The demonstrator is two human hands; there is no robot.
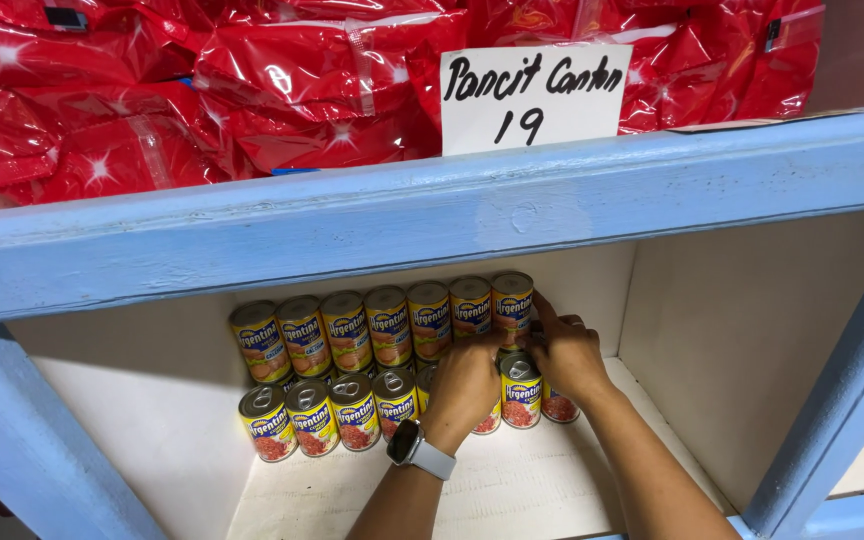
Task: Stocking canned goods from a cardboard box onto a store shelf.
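Small yellow-labelled cans (347,375) stand stacked in two tiers at the back of a white shelf compartment (512,480). My left hand (465,385), with a watch on the wrist, reaches in and covers cans near the right end of the lower row. My right hand (567,352) rests on the rightmost cans, fingers wrapped around a can (519,390) in the lower row. Both hands touch the cans at the right end of the stack. The cans behind my hands are partly hidden.
A light blue wooden shelf edge (432,215) runs across above the compartment. On the upper shelf lie several shiny red packets (252,90) and a white handwritten card (532,95). Blue posts (22,440) frame the compartment left and right.
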